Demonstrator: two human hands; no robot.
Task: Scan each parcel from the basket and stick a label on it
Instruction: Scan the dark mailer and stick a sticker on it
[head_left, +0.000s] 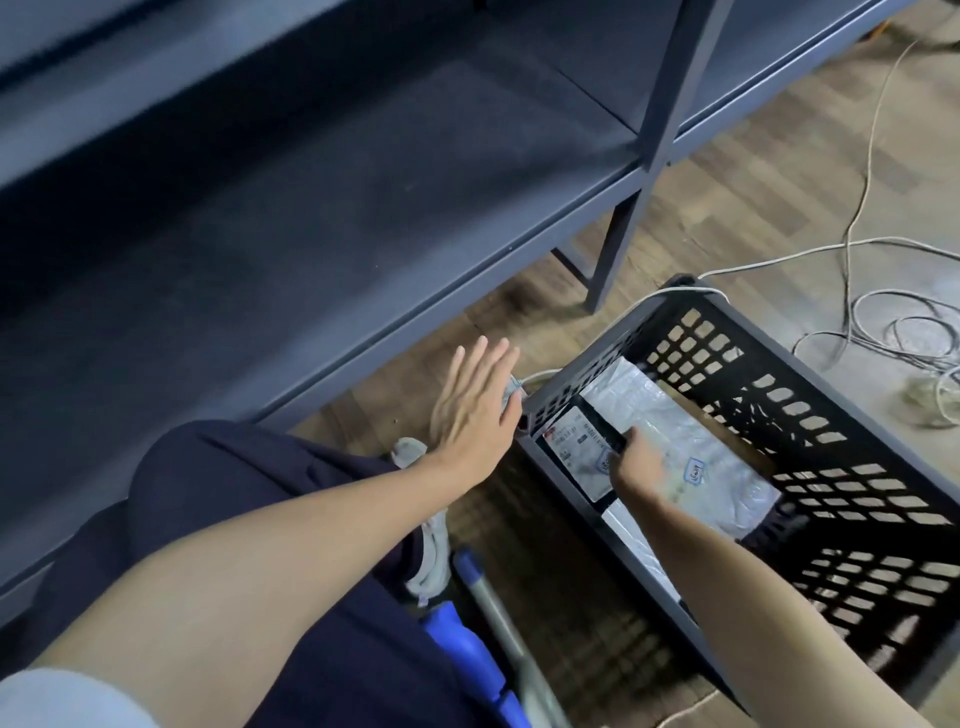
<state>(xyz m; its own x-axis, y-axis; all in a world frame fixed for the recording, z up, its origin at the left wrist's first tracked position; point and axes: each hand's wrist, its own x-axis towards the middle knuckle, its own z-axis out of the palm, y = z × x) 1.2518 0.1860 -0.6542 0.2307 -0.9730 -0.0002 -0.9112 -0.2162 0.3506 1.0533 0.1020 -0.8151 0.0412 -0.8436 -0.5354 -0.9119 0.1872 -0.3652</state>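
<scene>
Clearly soft and light, the grey plastic mailer parcel (691, 447) in the black latticed basket (810, 395): my right hand (641, 460) pinches its labelled edge, left hand (475, 410) spread flat, holding nothing.

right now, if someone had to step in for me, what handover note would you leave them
Left hand: open, fingers straight, hovering beside the near corner of the basket, holding nothing.
Right hand: down inside the basket, on a dark object lying over the top parcel; whether it grips is unclear.
Parcels: grey plastic mailers lie in the basket; one shows a printed label.
Done: nothing visibly scanned or taken out.
Left: lift out a parcel, scan it, stick a label on, then repeat for the rest.
</scene>
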